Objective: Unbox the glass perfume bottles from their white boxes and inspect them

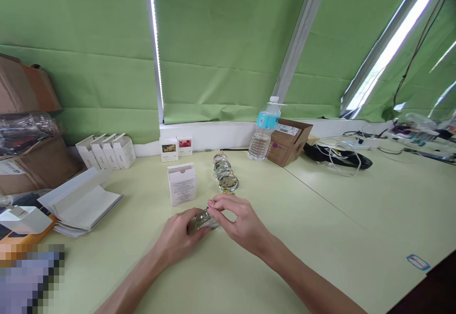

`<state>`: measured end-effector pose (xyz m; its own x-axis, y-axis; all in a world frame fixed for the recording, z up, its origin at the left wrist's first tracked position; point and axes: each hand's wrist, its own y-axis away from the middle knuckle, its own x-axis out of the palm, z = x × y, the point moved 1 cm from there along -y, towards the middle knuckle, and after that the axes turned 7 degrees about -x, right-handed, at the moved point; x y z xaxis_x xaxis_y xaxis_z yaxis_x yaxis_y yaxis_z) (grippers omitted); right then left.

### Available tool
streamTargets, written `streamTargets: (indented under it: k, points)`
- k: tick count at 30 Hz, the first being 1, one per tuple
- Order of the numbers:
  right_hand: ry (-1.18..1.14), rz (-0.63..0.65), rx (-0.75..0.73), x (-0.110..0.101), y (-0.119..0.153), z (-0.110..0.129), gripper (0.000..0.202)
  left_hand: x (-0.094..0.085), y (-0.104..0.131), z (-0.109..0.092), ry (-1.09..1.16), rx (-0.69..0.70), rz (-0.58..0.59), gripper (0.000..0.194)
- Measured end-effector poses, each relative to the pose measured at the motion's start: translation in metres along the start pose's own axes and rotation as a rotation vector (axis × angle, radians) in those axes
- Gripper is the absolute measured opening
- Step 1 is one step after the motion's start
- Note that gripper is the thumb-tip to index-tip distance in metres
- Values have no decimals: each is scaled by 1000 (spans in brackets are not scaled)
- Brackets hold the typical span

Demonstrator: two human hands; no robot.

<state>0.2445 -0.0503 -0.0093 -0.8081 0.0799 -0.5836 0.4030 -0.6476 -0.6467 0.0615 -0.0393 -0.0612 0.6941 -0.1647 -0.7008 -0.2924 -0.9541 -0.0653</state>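
Observation:
My left hand (180,234) is wrapped round a small clear glass bottle (205,220) on the table, thumb in front and fingers behind. Over the bottle's top, my right hand (238,216) pinches something small that I cannot make out between thumb and forefinger. Beyond my hands runs a row of several round glass bottles (228,182) with gold-coloured tops, partly hidden by my right hand. An upright white carton (182,184) with an open top and fine print stands just behind my left hand.
Two small picture boxes (169,150) and several open white cartons (107,151) stand at the back. A water bottle (262,133), a brown box (288,144) and a black device with white cable (338,156) are at right. Folded white sheets (85,204) lie at left.

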Motion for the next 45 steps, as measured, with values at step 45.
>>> streamTargets:
  k: [45]
  points:
    - [174, 359, 245, -2, 6, -9, 25, -81, -37, 8, -78, 210, -495, 21]
